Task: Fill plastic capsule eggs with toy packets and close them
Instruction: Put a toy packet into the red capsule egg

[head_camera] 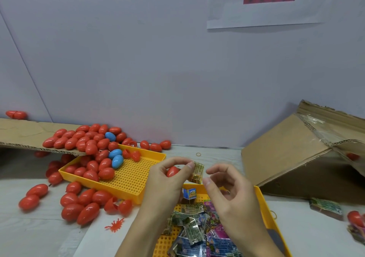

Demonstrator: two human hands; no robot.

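Observation:
My left hand (167,179) holds a red capsule egg (172,171) in its curled fingers, and its thumb pins a folded toy packet (198,172) against the egg's open end. My right hand (225,187) hovers just right of the packet with fingers loosely curled, holding nothing. Below both hands a yellow tray (262,205) holds several toy packets (195,229). A second yellow perforated tray (130,179) to the left holds red eggs (98,168) and blue eggs (117,158).
Red eggs (79,207) lie loose on the table left of the trays and on a cardboard flap (21,136). A tipped cardboard box (296,152) stands at right. A packet (325,207) and another red egg (355,218) lie near the right edge. A red splat toy (115,225) lies in front.

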